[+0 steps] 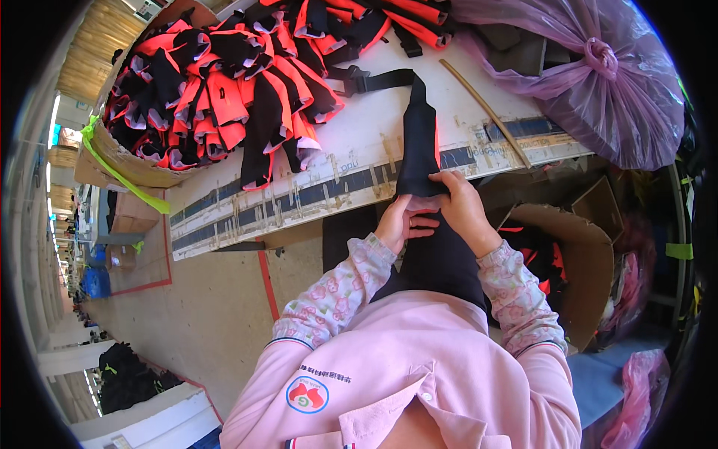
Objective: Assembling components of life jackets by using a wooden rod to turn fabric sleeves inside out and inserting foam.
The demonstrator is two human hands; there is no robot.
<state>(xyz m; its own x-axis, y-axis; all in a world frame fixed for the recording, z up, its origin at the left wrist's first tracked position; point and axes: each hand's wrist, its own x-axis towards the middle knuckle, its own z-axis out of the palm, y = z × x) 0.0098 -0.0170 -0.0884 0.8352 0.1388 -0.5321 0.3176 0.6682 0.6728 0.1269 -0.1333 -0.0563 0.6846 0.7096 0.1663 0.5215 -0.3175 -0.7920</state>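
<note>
Far left on the long white worktable (359, 142): one open brown cardboard box (112, 161) with a lime-green strap (120, 176) hanging off its corner, heaped with black-and-orange fabric pieces (224, 82), too many and too overlapped to count, spilling over onto the table top.

Centre: one long black fabric piece with an orange edge (419, 142), lying over the table's near edge and down toward the lap. Long axis running roughly away from the body, narrow end pointing at the far side of the table, where a black webbing strap with a buckle (370, 78) leads off leftward; wide lower end hanging off the table between the two hands.

Left hand (400, 224): curled onto the lower left edge of the black piece, fingers pinching the cloth just below the table edge. Right hand (460, 209): closed over the right edge of the same piece, thumb and fingers gripping at the fold, the two hands nearly touching.

Right of that: one thin wooden stick (486, 112) lying diagonally on the table. One large tied purple plastic bag (598, 75) at the far right. Below the table edge, one open brown cardboard carton (583, 254) with more black-and-orange pieces inside.
</note>
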